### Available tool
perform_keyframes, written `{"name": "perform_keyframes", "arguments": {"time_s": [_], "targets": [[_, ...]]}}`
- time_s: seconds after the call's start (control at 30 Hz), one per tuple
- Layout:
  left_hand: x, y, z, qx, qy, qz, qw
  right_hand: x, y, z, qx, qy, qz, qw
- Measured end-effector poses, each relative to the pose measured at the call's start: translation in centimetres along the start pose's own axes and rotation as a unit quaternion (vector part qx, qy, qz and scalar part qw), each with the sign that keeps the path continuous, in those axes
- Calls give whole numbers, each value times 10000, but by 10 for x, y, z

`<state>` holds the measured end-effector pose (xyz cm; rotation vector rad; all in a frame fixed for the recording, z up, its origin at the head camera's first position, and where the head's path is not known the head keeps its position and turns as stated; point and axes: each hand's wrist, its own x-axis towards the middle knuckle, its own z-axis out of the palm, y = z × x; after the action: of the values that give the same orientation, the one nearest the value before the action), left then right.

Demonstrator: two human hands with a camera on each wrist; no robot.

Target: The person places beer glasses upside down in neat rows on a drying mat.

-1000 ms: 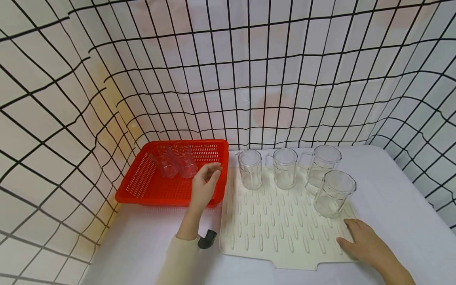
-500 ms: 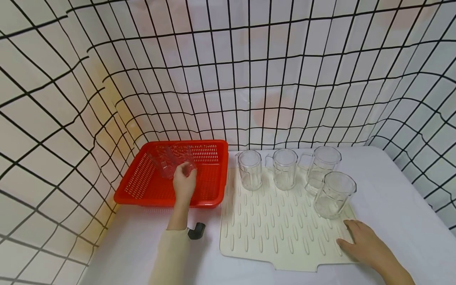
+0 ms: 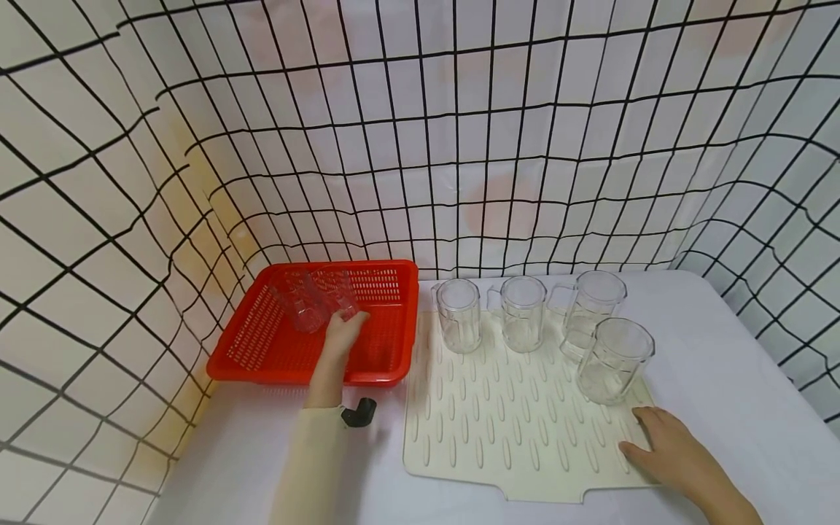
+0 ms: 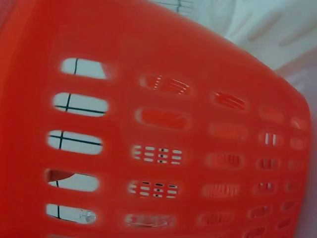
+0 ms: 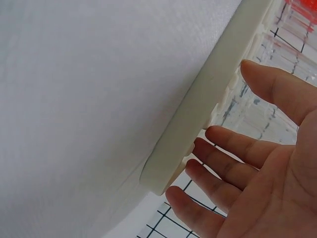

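L grip (image 3: 343, 335): moved L since 1 s ago, from basket's R side to R-hand mug (image 3: 340, 297) in red basket (image 3: 383, 346); I judge reach made, hold unconfirmed; fingers hidden, can't tell if pinching. Second basket mug (image 3: 307, 313): just L of it. Tray mugs (image 3: 523, 313): qty 4, upright on ribbed tray (image 3: 482, 456). R grip (image 3: 672, 445): fingers loosely spread by tray's R edge, nothing held. R-wrist cam gives me palm, unseen from head; L-wrist cam, mostly basket's slotted wall.
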<state>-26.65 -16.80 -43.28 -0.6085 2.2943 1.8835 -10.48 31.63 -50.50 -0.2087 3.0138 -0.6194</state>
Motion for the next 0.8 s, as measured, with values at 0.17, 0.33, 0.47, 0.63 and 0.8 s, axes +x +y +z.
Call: {"name": "perform_keyframes", "arguments": {"time_s": [0.17,0.33,0.47,0.63,0.8], "targets": [[3,1,-2,-97,-171,20,9998,0,0,1,-10,0,1,10000],[0,3,-3,-251,-186,136,9994,0,0,0,12,20,-4,10000],[-1,2,-3,-454,-88,196,9987,0,0,0,-9,27,-26,10000],[-3,2,-1,-668,198,265,9972,1,1,1,-27,17,-38,10000],[-8,3,0,-899,594,494,9929,1,2,2,-20,16,-51,10000]]}}
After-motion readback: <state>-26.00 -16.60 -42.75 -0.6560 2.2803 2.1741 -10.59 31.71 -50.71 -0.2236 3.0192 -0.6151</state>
